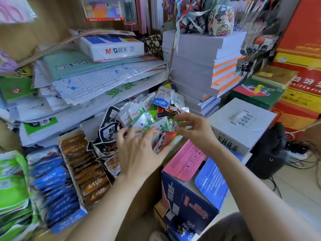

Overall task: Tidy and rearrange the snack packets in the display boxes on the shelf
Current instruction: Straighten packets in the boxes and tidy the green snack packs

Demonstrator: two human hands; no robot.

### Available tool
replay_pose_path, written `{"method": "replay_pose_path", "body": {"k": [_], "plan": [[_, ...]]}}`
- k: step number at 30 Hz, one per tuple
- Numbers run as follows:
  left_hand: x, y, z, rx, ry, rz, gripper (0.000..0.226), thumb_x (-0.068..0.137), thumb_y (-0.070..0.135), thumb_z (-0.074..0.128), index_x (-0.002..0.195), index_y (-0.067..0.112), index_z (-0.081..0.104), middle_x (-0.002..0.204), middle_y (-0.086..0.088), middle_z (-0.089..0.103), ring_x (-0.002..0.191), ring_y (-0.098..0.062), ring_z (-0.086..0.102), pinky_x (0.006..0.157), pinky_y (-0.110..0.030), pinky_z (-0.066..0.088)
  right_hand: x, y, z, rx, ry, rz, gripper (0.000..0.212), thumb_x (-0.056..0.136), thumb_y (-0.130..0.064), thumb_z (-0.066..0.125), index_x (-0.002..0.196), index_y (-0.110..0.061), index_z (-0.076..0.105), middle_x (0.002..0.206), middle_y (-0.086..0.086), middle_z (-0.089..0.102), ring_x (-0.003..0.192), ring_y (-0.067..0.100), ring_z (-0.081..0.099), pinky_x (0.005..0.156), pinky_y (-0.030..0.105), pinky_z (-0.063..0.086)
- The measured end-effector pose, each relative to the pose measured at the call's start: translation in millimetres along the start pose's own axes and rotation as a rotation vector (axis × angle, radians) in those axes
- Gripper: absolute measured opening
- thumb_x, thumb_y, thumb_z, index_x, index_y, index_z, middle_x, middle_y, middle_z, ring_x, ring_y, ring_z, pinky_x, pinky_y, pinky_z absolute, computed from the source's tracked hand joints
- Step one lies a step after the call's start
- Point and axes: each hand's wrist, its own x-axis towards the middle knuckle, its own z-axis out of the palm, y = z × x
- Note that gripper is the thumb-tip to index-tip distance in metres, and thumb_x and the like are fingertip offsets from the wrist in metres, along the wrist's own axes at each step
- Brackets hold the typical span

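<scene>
Both hands are over a loose pile of snack packets (147, 112) in the middle of the frame. The left hand (139, 150) lies on the pile with its fingers spread and rather straight, and it grips nothing that I can see. A red and white packet (162, 140) sits beside its thumb. The right hand (196, 131) has its fingers curved and pinches a silvery packet (180, 123) at the right edge of the pile.

The left palm hides the packets under it, and the fingertips cover part of some black and white packets (109, 129). The box that holds the pile is not visible. At the lower left a row of brown packets (88, 173) and a row of blue packets (52, 185) stand tightly side by side. The green packets (12, 180) next to them are cut by the frame edge and are blurred.

Wrapped sheets (104, 80) hang over the back of the pile, so there is little room above it. A stack of paper (199, 66) stands close behind at the upper right. A white carton (241, 126) is just beside the right hand. Below the hands a pink sheet (184, 160) rests on a blue carton (187, 197). Bare floor (295, 188) shows at the lower right.
</scene>
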Motion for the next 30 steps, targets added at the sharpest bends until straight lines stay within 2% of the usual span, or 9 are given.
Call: {"method": "replay_pose_path", "body": {"k": [3,7,12,15,18,20,23,26,30], "plan": [[8.4,5.1,4.4,0.012,-0.011,-0.050,0.049,0.078,0.062,0.073,0.111,0.025,0.075,0.073,0.004,0.073,0.088,-0.019,0.067,0.097,-0.043,0.035,-2.2,8.7,7.1,-0.345,-0.195,-0.028,0.039,0.085,-0.027,0.078,0.123,-0.027,0.068,0.125,-0.012,0.066,0.111,0.003,0.061,0.094,0.030,0.051],[15.1,-1.5,9.9,-0.064,-0.025,-0.117,0.026,0.085,0.052,0.072,0.097,0.030,0.079,0.067,0.008,0.069,0.077,-0.014,0.061,0.091,-0.038,0.034,-3.2,5.6,15.5,-0.407,-0.242,-0.073,0.046,0.084,-0.021,0.078,0.128,-0.021,0.065,0.122,-0.007,0.066,0.106,0.002,0.057,0.087,0.014,0.041],[18.4,-10.4,-5.3,-0.385,0.013,-0.173,0.033,0.091,0.054,0.064,0.071,0.028,0.064,0.050,0.008,0.050,0.053,-0.007,0.040,0.070,-0.032,0.028,-4.9,1.6,14.0,-0.421,-0.205,-0.099,0.053,0.076,-0.042,0.083,0.123,-0.027,0.065,0.110,-0.017,0.065,0.106,0.011,0.058,0.095,0.040,0.048],[16.8,-17.5,-16.9,-0.653,0.007,-0.227,0.036,0.091,0.056,0.062,0.070,0.027,0.062,0.052,0.005,0.051,0.044,-0.012,0.038,0.054,-0.035,0.031,-9.5,-13.4,14.0,-0.383,-0.183,-0.146,0.051,0.070,-0.045,0.086,0.112,-0.026,0.065,0.097,-0.020,0.063,0.095,0.007,0.057,0.086,0.029,0.048],[14.6,-17.1,-34.4,-0.879,0.026,-0.331,0.026,0.090,0.044,0.070,0.072,0.026,0.068,0.063,0.008,0.066,0.055,-0.011,0.056,0.057,-0.039,0.046,-18.2,-28.9,19.2,-0.220,-0.233,-0.142,0.042,0.070,-0.031,0.090,0.101,-0.021,0.063,0.088,-0.008,0.069,0.077,0.004,0.063,0.069,0.019,0.050],[12.3,-17.7,-47.8,-0.956,0.046,-0.366,0.027,0.088,0.041,0.073,0.069,0.023,0.068,0.064,-0.001,0.066,0.056,-0.013,0.058,0.054,-0.039,0.047,-26.3,-36.3,21.3,-0.151,-0.268,-0.116,0.034,0.074,-0.028,0.087,0.098,-0.019,0.065,0.085,-0.004,0.070,0.072,0.006,0.065,0.064,0.019,0.051],[5.9,-20.7,-68.0,-1.022,0.052,-0.372,0.014,0.082,0.041,0.076,0.080,0.027,0.074,0.074,-0.002,0.072,0.069,-0.022,0.066,0.062,-0.037,0.051,-37.1,-44.6,22.6,0.005,-0.314,-0.053,0.035,0.076,-0.030,0.084,0.102,-0.015,0.067,0.092,0.001,0.075,0.083,0.016,0.072,0.076,0.031,0.059],[-6.7,-25.4,-84.4,-1.154,0.034,-0.413,0.018,0.081,0.021,0.080,0.097,0.027,0.073,0.088,0.006,0.077,0.082,-0.012,0.072,0.074,-0.023,0.056,-44.4,-53.3,24.6,0.213,-0.297,0.003,0.038,0.078,-0.023,0.080,0.110,-0.007,0.066,0.102,0.007,0.075,0.095,0.024,0.073,0.089,0.040,0.058],[-30.6,-31.9,-94.8,-1.168,-0.029,-0.499,0.032,0.082,0.015,0.079,0.112,0.024,0.070,0.097,0.003,0.077,0.092,-0.013,0.072,0.085,-0.029,0.057,-54.9,-65.9,32.9,0.367,-0.250,0.047,0.031,0.087,-0.012,0.072,0.115,-0.002,0.063,0.105,0.012,0.075,0.096,0.029,0.073,0.083,0.037,0.059]]}}
